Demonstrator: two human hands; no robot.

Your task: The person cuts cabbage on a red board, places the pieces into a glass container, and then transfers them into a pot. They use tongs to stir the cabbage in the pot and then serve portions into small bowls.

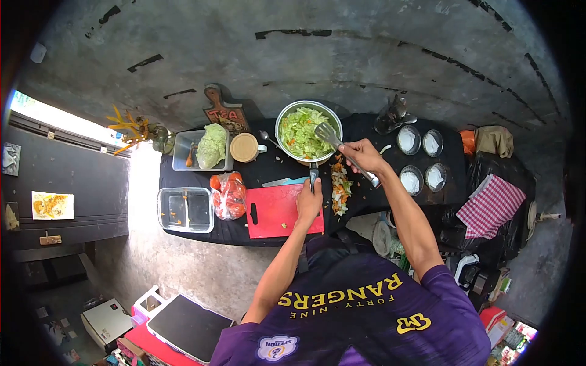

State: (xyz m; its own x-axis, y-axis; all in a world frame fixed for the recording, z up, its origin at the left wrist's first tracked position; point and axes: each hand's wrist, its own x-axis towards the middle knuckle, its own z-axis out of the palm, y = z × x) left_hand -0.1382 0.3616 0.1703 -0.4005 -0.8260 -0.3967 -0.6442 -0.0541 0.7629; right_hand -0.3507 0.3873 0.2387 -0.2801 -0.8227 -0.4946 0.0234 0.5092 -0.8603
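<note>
A saucepan (279, 131) full of chopped green cabbage (303, 134) with bits of orange stands on the black-covered table. My left hand (309, 200) is closed around its black handle (314, 173), above the red cutting board (268, 207). My right hand (364, 156) grips metal tongs (329, 133) at mid-length, with their tip end in the cabbage at the pan's right side. A knife (285, 182) with a pale blue part lies along the board's top edge. Vegetable scraps (340, 186) are heaped right of the handle.
To the left are a bag of tomatoes (229, 196), a tub (177, 160) holding a cabbage piece (212, 146), a divided container (160, 210) and a lidded mug (244, 147). Several small bowls of white powder (411, 181) stand at right, near a dark glass jar (384, 122). A concrete wall rises behind.
</note>
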